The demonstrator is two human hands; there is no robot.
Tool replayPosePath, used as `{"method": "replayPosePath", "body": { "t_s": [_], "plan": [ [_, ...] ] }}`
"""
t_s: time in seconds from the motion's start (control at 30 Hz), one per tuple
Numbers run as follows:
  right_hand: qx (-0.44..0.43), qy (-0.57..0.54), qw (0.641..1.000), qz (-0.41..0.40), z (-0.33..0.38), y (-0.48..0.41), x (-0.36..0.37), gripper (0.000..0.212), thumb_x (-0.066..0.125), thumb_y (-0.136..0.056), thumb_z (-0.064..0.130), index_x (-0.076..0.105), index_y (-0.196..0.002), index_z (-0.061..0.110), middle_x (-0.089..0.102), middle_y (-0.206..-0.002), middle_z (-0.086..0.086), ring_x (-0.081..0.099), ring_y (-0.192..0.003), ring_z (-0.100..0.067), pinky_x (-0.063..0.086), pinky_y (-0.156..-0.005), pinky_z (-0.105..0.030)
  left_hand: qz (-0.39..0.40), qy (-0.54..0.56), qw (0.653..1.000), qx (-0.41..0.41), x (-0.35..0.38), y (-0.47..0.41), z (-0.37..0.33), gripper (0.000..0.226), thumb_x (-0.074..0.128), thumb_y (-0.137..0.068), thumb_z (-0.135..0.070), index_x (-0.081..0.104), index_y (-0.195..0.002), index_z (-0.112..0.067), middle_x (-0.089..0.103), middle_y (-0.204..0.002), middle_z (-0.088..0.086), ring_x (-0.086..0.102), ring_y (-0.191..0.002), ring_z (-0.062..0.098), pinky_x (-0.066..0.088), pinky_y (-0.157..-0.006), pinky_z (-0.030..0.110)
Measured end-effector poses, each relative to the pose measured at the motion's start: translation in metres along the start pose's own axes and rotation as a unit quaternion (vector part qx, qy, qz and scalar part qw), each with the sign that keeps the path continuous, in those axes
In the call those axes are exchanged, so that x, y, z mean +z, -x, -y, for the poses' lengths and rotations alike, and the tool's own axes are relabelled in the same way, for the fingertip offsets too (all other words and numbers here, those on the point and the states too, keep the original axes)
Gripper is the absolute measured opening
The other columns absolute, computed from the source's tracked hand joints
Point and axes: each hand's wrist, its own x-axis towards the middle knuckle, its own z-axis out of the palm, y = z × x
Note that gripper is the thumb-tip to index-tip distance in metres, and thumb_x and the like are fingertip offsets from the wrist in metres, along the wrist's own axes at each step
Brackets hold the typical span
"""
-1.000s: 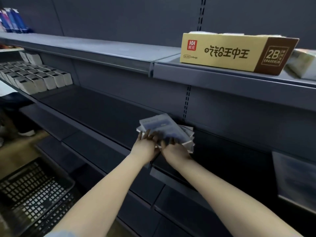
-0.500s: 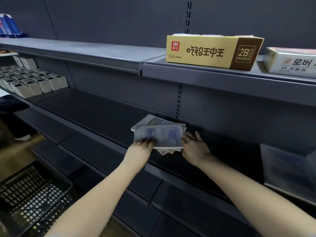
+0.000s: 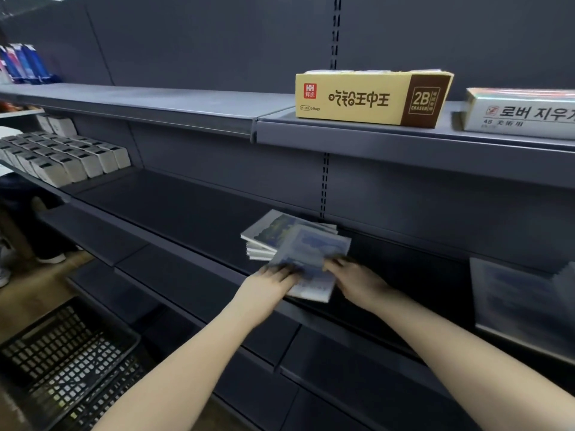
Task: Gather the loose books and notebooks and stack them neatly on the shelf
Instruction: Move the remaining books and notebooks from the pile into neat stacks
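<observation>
Straightening looks unfinished: the notebooks [image 3: 273,233] lie piled on the shelf [image 3: 186,209] below the yellow eraser box [image 3: 357,99], with the top notebook [image 3: 311,253] askew between left hand [image 3: 269,281] and right hand [image 3: 357,279]. Their blurred fingers touch its edges; whether they pinch or press, I cannot tell.

1. Both bare forearms reach forward and upward from the lower edge of the view, converging towards the centre.
2. Left hand [image 3: 270,281]: palm down, wrist straight. It holds the near left corner of the top notebook [image 3: 314,253], fingers [image 3: 281,270] over the cover, thumb out of sight.
3. Right hand [image 3: 354,279]: palm down, angled inward. Its fingertips [image 3: 337,262] meet the notebook's right edge; blur hides whether they curl round it.
4. The hands are close together but apart.
</observation>
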Motion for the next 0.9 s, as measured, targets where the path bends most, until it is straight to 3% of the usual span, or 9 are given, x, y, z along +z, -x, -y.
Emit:
{"method": "replayPosePath", "body": {
  "t_s": [0.07,0.17,0.33,0.4,0.47,0.57,0.73,0.83,0.9],
  "plan": [
    [-0.038,0.017,0.999,0.005,-0.005,0.012,0.000,0.048,0.050,-0.089,0.010,0.043,-0.136,0.013,0.034,-0.148,-0.010,0.029,-0.138,-0.026,0.026,-0.113,-0.031,0.010,-0.005,1.000,-0.008,0.003,-0.002,-0.004,0.065,0.082,-0.053,0.001,0.065,-0.114,-0.014,0.069,-0.110,0.007,0.069,-0.096,0.024,0.058,-0.059,0.028],
    [-0.033,0.052,0.998,0.033,0.006,0.027,0.007,0.060,0.050,-0.094,0.028,0.026,-0.148,0.016,0.015,-0.157,-0.011,0.012,-0.145,-0.026,0.017,-0.118,-0.036,0.021,-0.031,0.999,0.007,0.005,-0.016,-0.021,0.061,0.088,-0.043,-0.006,0.072,-0.101,-0.013,0.072,-0.094,0.005,0.070,-0.070,0.021,0.044,-0.035,0.021],
    [0.027,0.125,0.992,0.000,0.001,0.042,-0.010,0.063,0.052,-0.088,-0.002,0.028,-0.146,0.004,0.024,-0.153,-0.018,0.025,-0.141,-0.029,0.019,-0.115,-0.031,-0.022,-0.048,0.997,0.056,-0.003,-0.044,-0.056,0.046,0.085,-0.040,-0.013,0.076,-0.085,-0.014,0.073,-0.080,0.005,0.066,-0.053,0.017,0.039,-0.034,0.020],
    [0.004,0.144,0.986,-0.085,-0.013,0.053,-0.017,0.054,0.072,-0.067,-0.004,0.059,-0.120,-0.006,0.058,-0.124,-0.027,0.059,-0.114,-0.036,0.046,-0.097,-0.038,-0.067,-0.049,0.993,0.083,-0.004,-0.056,-0.072,0.035,0.072,-0.054,-0.011,0.076,-0.089,-0.011,0.074,-0.083,0.008,0.069,-0.061,0.018,0.048,-0.042,0.023],
    [0.011,0.158,0.980,-0.117,-0.030,0.072,-0.025,0.031,0.061,-0.067,0.004,0.073,-0.095,0.000,0.071,-0.097,-0.018,0.070,-0.088,-0.030,0.055,-0.077,-0.037,-0.109,-0.021,0.989,0.096,0.003,-0.069,-0.089,0.037,0.051,-0.071,-0.010,0.072,-0.100,-0.007,0.073,-0.092,0.011,0.072,-0.076,0.023,0.056,-0.060,0.030],
    [0.039,0.194,0.976,-0.094,-0.052,0.104,-0.034,0.037,0.044,-0.073,0.011,0.074,-0.093,0.004,0.073,-0.095,-0.013,0.071,-0.086,-0.026,0.056,-0.077,-0.034,-0.092,0.005,0.990,0.109,0.011,-0.089,-0.121,0.044,0.043,-0.076,-0.010,0.051,-0.119,-0.008,0.069,-0.108,0.015,0.069,-0.094,0.030,0.056,-0.077,0.041],
    [0.118,0.212,0.966,-0.088,-0.082,0.170,-0.049,0.038,0.040,-0.076,0.008,0.074,-0.091,0.003,0.073,-0.094,-0.013,0.071,-0.085,-0.024,0.057,-0.075,-0.032,-0.005,0.065,0.987,0.145,0.005,-0.119,-0.186,0.085,0.084,-0.055,-0.007,0.048,-0.131,-0.006,0.057,-0.128,0.019,0.059,-0.112,0.035,0.053,-0.088,0.044],
    [0.168,0.196,0.962,-0.088,-0.093,0.213,-0.055,0.035,0.043,-0.076,0.008,0.074,-0.089,0.003,0.073,-0.092,-0.013,0.071,-0.083,-0.025,0.058,-0.072,-0.031,0.020,0.065,0.980,0.186,0.006,-0.131,-0.224,0.075,0.061,-0.085,-0.004,0.022,-0.148,-0.006,0.026,-0.151,0.021,0.030,-0.137,0.039,0.034,-0.109,0.046],
    [0.203,0.205,0.955,-0.070,-0.098,0.240,-0.056,0.035,0.042,-0.075,0.007,0.075,-0.086,0.005,0.073,-0.088,-0.011,0.071,-0.079,-0.024,0.058,-0.069,-0.029,0.033,0.086,0.973,0.213,0.008,-0.137,-0.249,0.064,0.053,-0.087,-0.001,0.027,-0.146,-0.004,0.029,-0.148,0.027,0.033,-0.134,0.043,0.039,-0.104,0.049]
  ]
}}
